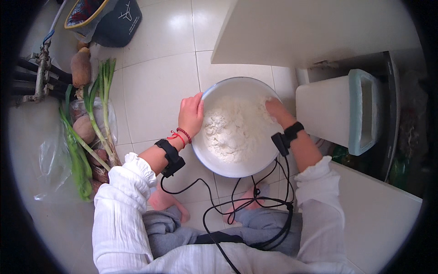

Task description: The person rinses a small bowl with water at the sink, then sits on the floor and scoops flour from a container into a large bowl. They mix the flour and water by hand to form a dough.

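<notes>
A white enamel basin with a blue rim is in front of me, above the tiled floor. White flour, partly clumped, lies mostly in its left and lower half. My left hand grips the basin's rim on the left, thumb at the edge and fingers curled around it. Inside the basin at the upper right is my right hand, its fingertips down against the wall with a little flour about them. Its fingers are mostly hidden, so I cannot tell whether they hold any flour.
Left stand spring onions, a green pepper, a squash and metal pipes. A dark bin is at the upper left. To the right are a white container and an open cabinet. Black cables hang from my wrist straps.
</notes>
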Tool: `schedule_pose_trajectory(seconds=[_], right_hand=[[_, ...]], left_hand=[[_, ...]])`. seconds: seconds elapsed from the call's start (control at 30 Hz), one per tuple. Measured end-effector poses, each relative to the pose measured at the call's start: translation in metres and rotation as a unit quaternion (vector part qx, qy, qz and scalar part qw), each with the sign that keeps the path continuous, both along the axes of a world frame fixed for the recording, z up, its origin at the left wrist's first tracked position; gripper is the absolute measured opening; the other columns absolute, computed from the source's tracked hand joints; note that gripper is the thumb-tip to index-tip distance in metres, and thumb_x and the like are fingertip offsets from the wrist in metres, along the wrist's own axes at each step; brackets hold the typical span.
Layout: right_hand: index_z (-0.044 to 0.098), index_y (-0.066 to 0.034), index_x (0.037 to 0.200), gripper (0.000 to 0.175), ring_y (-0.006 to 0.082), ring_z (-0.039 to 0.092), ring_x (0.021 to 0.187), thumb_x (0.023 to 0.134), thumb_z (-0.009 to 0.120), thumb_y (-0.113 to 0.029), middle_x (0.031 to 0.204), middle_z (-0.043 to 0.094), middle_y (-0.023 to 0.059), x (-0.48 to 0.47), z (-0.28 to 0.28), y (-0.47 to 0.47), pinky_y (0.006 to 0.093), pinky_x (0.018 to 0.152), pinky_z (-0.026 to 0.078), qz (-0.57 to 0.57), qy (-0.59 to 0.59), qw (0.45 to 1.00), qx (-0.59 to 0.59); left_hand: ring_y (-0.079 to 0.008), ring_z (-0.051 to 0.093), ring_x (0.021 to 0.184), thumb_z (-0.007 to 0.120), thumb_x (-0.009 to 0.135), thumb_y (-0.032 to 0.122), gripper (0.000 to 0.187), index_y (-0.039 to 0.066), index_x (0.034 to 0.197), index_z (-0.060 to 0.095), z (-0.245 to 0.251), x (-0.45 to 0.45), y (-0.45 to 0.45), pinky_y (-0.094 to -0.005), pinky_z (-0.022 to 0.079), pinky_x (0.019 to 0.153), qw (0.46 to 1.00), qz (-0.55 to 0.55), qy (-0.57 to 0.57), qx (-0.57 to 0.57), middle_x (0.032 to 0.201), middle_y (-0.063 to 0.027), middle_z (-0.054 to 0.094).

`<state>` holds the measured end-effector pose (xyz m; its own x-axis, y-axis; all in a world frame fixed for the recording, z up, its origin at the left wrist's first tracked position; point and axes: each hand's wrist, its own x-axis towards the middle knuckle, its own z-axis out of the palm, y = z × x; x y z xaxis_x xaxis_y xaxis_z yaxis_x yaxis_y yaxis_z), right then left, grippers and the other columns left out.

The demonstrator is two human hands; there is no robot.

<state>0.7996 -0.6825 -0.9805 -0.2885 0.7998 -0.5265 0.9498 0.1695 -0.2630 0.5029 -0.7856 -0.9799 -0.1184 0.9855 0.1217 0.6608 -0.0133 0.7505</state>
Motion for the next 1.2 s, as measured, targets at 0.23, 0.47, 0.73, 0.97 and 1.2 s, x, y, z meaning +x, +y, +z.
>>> schedule_pose_trajectory(seconds=[0.23, 0.47, 0.73, 0.97, 1.2], right_hand=[[0.068, -0.0052, 0.07, 0.017, 0.0348, 0.064, 0.067, 0.073, 0.056, -0.017, 0.071, 0.066, 0.0178, -0.13, -0.001, -0.008, 0.0464, 0.065, 0.051, 0.272, 0.142, 0.932, 0.192], [0.06, 0.004, 0.094, 0.025, 0.0443, 0.059, 0.081, 0.084, 0.055, -0.019, 0.086, 0.062, 0.0252, -0.004, -0.003, -0.036, 0.0487, 0.074, 0.049, -0.12, 0.092, 0.967, 0.207], [0.06, 0.0028, 0.098, 0.025, 0.0403, 0.061, 0.087, 0.09, 0.046, -0.016, 0.095, 0.061, 0.0257, 0.056, -0.033, -0.1, 0.0461, 0.075, 0.051, -0.359, 0.035, 0.925, -0.12], [0.064, 0.0017, 0.098, 0.043, 0.0424, 0.062, 0.092, 0.081, 0.054, -0.036, 0.096, 0.065, 0.0252, -0.081, -0.033, -0.022, 0.0467, 0.082, 0.051, -0.136, 0.036, 0.988, 0.063], [0.067, -0.01, 0.099, 0.037, 0.0335, 0.06, 0.099, 0.072, 0.066, -0.035, 0.103, 0.065, 0.0133, -0.143, 0.015, -0.086, 0.0504, 0.086, 0.047, 0.201, 0.024, 0.979, 0.021]], left_hand=[[-0.0337, 0.05, 0.094, 0.047, 0.094, 0.015, 0.026, 0.003, 0.115, 0.055, 0.005, 0.002, 0.003, -0.0409, 0.042, 0.086, 0.999, -0.017, 0.03, -0.002, 0.095, -0.0151, 0.059], [-0.0338, 0.051, 0.097, 0.045, 0.095, 0.016, 0.026, 0.004, 0.116, 0.054, 0.002, 0.005, -0.001, -0.0417, 0.042, 0.087, 0.999, -0.006, 0.03, -0.042, 0.1, -0.0153, 0.059], [-0.0328, 0.051, 0.096, 0.049, 0.092, 0.012, 0.025, 0.003, 0.115, 0.054, 0.005, 0.009, 0.001, -0.0403, 0.043, 0.087, 0.998, -0.018, 0.063, 0.006, 0.101, -0.0143, 0.058], [-0.0323, 0.051, 0.097, 0.051, 0.09, 0.01, 0.026, 0.002, 0.114, 0.055, 0.004, 0.007, 0.002, -0.0398, 0.043, 0.088, 0.995, -0.023, 0.086, 0.046, 0.101, -0.0138, 0.059], [-0.0337, 0.049, 0.101, 0.046, 0.093, 0.012, 0.027, 0.001, 0.118, 0.052, 0.008, 0.006, 0.001, -0.04, 0.04, 0.091, 0.997, -0.035, 0.07, 0.01, 0.104, -0.0163, 0.056]])
